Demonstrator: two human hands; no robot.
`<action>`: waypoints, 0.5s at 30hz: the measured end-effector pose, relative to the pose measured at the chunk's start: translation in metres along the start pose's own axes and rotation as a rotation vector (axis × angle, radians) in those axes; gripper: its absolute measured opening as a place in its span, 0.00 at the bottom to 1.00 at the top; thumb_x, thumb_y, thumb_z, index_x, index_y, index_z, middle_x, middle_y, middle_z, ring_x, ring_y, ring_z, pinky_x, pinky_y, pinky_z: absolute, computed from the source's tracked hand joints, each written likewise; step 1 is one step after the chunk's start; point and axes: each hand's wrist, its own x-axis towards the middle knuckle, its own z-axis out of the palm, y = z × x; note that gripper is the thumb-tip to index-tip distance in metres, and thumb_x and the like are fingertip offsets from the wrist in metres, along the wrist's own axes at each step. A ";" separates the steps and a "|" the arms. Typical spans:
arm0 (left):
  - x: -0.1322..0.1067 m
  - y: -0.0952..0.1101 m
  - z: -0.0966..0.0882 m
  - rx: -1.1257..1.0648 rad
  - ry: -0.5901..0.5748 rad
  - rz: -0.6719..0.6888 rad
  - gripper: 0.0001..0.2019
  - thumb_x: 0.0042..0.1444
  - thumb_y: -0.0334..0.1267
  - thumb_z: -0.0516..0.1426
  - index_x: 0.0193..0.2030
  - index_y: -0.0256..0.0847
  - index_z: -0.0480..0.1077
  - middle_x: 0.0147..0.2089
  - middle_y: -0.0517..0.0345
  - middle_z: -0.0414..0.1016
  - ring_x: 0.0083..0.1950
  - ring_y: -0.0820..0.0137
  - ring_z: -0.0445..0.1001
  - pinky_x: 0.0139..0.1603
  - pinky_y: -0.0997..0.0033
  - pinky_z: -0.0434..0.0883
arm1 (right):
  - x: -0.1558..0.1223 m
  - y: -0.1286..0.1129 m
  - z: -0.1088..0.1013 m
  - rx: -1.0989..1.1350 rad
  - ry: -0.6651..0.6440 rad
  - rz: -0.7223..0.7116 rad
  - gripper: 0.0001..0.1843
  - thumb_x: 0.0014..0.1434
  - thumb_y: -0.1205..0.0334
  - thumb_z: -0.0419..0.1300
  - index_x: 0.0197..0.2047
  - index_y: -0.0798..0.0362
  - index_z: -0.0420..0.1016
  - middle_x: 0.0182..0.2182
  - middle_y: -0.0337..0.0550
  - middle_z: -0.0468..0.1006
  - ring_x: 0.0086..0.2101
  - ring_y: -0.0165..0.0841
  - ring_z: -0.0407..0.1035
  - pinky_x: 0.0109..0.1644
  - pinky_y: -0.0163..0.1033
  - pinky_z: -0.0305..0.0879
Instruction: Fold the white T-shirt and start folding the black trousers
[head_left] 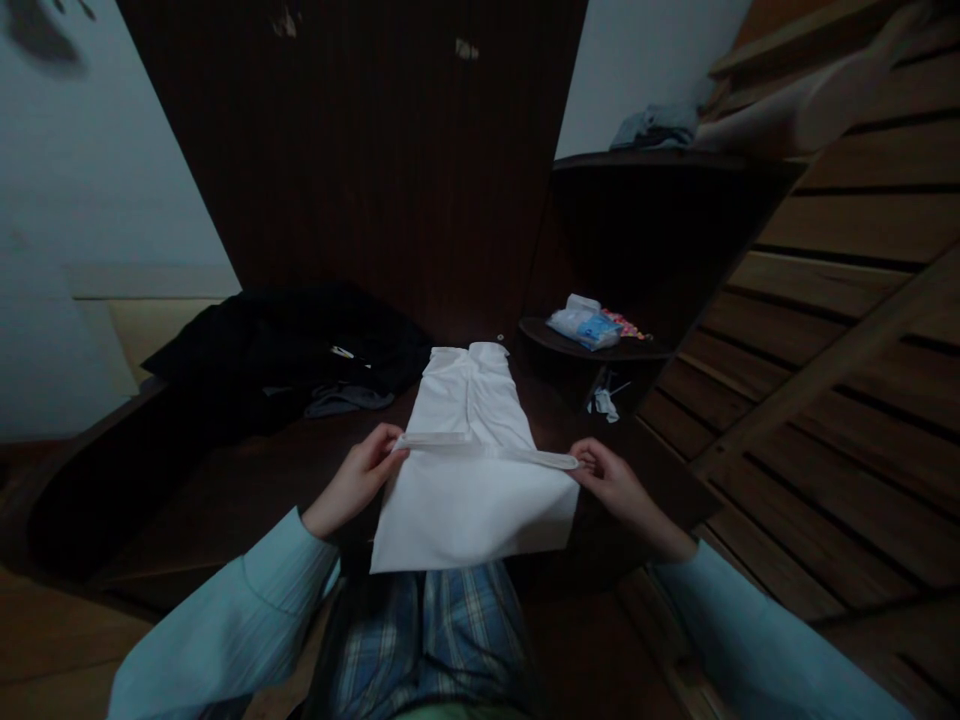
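A white garment [472, 500] lies lengthwise on the dark wooden surface, its near part hanging over the front edge. Two long panels with a seam or gap between them run away from me, and a band-like folded edge crosses the middle. My left hand [364, 475] pinches the left end of that edge between thumb and fingers. At the opposite end, my right hand [606, 475] grips the right corner of the band, its fingers curled. The cloth is stretched between both hands; whether it is a shirt or trousers I cannot tell.
A heap of dark clothes [300, 340] lies to the left on the dark bench [225, 500]. On a small corner shelf [570, 345] at right sits a blue-and-white plastic packet [589, 325]. Folded cloth [656, 127] rests on the upper shelf. Wooden slats [825, 400] stand at far right.
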 end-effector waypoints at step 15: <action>0.109 -0.080 0.023 -0.167 0.243 -0.188 0.19 0.40 0.33 0.57 0.43 0.37 0.65 0.37 0.55 0.72 0.41 0.67 0.71 0.43 0.67 0.68 | 0.115 0.069 0.038 0.009 0.077 0.213 0.11 0.37 0.67 0.59 0.29 0.52 0.65 0.20 0.32 0.67 0.24 0.29 0.65 0.30 0.34 0.61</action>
